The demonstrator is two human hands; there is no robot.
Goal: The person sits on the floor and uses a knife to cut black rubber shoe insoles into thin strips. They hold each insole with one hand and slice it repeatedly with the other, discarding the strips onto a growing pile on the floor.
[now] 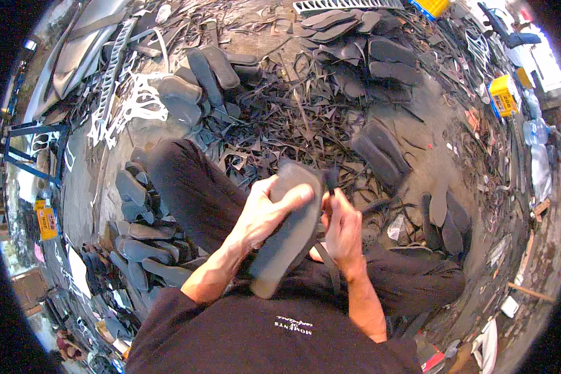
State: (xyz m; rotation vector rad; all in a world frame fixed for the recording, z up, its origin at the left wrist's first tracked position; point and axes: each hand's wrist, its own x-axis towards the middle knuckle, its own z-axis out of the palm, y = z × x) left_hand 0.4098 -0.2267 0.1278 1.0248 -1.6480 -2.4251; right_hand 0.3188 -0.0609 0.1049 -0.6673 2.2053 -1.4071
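Note:
My left hand [267,215] grips a dark grey rubber shoe sole [287,240] from above, holding it tilted over my lap. My right hand [341,229] is closed at the sole's right edge, gripping a small dark tool whose tip shows at the sole's top corner [330,181]; what kind of tool it is I cannot tell. A thin strip of dark rubber [331,269] hangs down from under my right hand. My legs in black trousers [187,187] lie beneath both hands.
Stacks of grey soles lie at my left [140,240], ahead [199,81], at the far right [383,153] and top right [355,31]. Dark rubber offcuts [293,118] litter the ground. White cut-out sheets [134,103] lie at left. Yellow boxes [503,95] stand at right.

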